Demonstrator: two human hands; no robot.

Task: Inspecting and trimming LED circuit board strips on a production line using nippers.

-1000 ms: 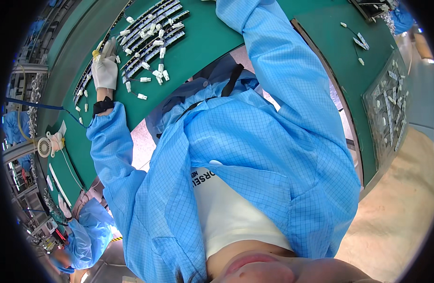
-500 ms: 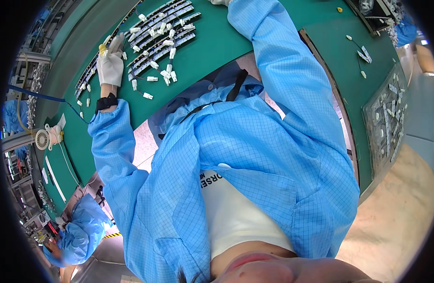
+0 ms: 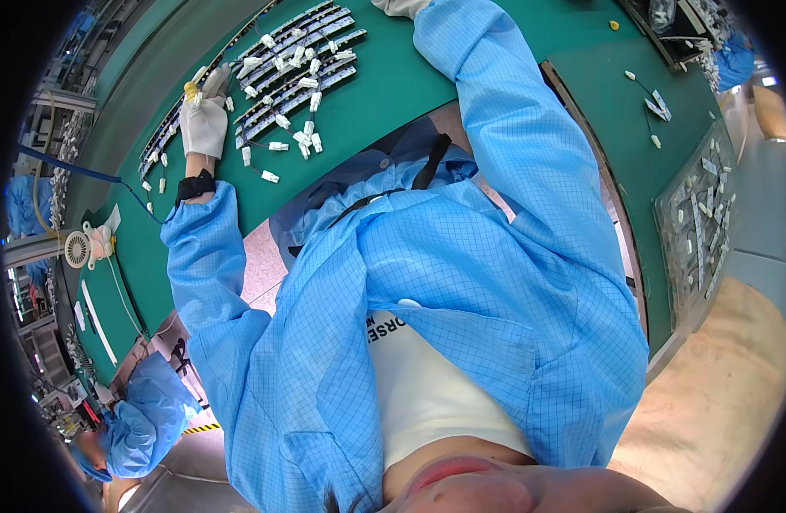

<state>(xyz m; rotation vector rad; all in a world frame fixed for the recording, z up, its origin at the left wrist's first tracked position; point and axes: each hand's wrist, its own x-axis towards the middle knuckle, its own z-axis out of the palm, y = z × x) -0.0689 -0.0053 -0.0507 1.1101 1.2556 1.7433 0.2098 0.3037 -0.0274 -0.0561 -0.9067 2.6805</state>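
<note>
My left hand (image 3: 203, 124), in a white glove with a yellow cover on one fingertip, rests on a long thin LED strip (image 3: 166, 128) at the left of the green table. Its fingers look stretched out over the strip; their undersides are hidden. Right beside it lie several dark LED strips (image 3: 303, 81) in a curved row, with white connectors (image 3: 308, 83) on short wires. My right hand (image 3: 401, 7), also gloved in white, is cut off by the upper edge of the view, so its fingers and anything in them are out of sight.
At the right, a clear tray (image 3: 696, 214) carries loose strips and connectors. A wired piece (image 3: 658, 107) and a yellow bit (image 3: 614, 25) lie on the green table (image 3: 393, 68). A small white fan (image 3: 87, 246) stands left; a blue cord (image 3: 76, 173) runs toward my left wrist. A co-worker (image 3: 141, 427) sits lower left.
Both hands keep nearly the same places; the right has slipped slightly further toward the upper edge. The picture has shifted a little. The co-worker at lower left has moved a little.
</note>
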